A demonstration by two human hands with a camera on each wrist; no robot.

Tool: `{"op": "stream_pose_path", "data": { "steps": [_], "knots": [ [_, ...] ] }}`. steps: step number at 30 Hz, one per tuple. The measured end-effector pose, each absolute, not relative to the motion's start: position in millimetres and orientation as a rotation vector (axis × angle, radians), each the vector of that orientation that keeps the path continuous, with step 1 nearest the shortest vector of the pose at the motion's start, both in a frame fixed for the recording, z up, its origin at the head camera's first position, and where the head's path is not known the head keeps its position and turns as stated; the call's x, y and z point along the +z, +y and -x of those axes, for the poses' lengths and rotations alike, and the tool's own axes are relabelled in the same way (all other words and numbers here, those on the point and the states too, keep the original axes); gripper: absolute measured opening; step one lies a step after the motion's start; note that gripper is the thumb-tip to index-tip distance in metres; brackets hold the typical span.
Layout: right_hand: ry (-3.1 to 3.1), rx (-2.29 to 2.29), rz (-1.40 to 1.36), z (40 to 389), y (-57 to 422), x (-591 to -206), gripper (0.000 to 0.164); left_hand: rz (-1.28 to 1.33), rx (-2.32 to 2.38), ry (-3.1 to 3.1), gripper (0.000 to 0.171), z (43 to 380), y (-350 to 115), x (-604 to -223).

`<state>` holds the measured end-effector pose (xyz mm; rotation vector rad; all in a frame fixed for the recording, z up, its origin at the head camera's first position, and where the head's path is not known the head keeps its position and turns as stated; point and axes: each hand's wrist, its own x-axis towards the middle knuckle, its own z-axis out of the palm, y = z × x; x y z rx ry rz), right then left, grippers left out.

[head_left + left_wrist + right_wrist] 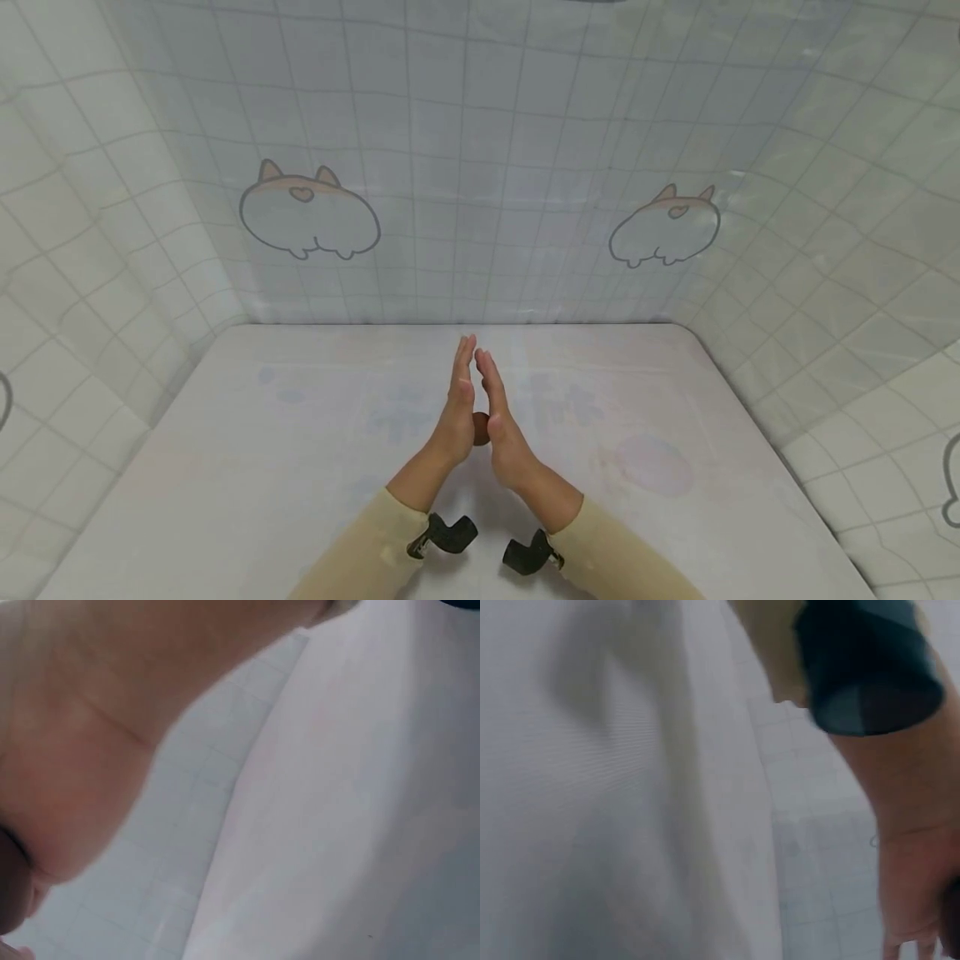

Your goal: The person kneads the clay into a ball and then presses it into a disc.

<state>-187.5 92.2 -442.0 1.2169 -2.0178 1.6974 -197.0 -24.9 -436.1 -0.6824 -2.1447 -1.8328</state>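
Observation:
Between the two upright palms sits a small brown round thing, like a ball [481,428], pressed from both sides. My left hand [456,421] touches it from the left, fingers straight and pointing away. On the other side my right hand [507,442] faces it with straight fingers, the fingertips close to those of the left. In the left wrist view, part of the brown ball [13,889] shows below the heel of the palm. At the right edge of the right wrist view only a dark sliver of the ball [952,915] is visible.
Below the hands spreads a pale table [300,467] with faint printed patterns. Grid-patterned sheeting [495,167] with cartoon animal drawings rises behind and at both sides. Black wrist mounts [452,534] sit on the cream sleeves [367,550].

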Motion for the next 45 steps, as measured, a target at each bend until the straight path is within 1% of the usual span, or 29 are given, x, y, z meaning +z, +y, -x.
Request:
{"op": "stream_pose_path", "data": {
  "steps": [4, 12, 22, 27, 30, 36, 43, 45],
  "knots": [
    [-2.003, 1.674, -1.195, 187.1, 93.7, -433.2, 0.088, 0.683, -1.849, -2.193, 0.087, 196.4, -24.4, -441.2],
    [-2.026, 1.641, -1.121, 194.1, 97.5, -422.7, 0.085, 0.674, -1.923, -2.276, 0.081, 189.5, -21.8, -449.4],
    [-2.117, 1.679, -1.015, 210.9, 101.4, -426.8, 0.090, 0.739, -2.111, -2.176, 0.074, 179.2, -19.1, -444.5],
    [-2.156, 1.725, -0.996, 213.7, 100.5, -431.1, 0.092, 0.786, -2.126, -2.081, 0.076, 177.9, -19.6, -437.7],
    [-2.180, 1.729, -0.996, 212.4, 99.7, -433.6, 0.090, 0.795, -2.133, -2.055, 0.077, 177.9, -21.6, -434.0],
    [-2.172, 1.872, -1.119, 209.9, 96.4, -444.7, 0.085, 0.772, -2.127, -2.020, 0.080, 180.8, -26.5, -425.8],
    [-2.136, 1.693, -1.140, 205.7, 88.5, -449.4, 0.086, 0.754, -2.043, -1.959, 0.086, 189.9, -31.9, -418.2],
    [-2.106, 1.705, -1.163, 203.2, 86.2, -447.7, 0.087, 0.731, -2.021, -1.968, 0.087, 192.4, -33.2, -416.8]
  ]
}}
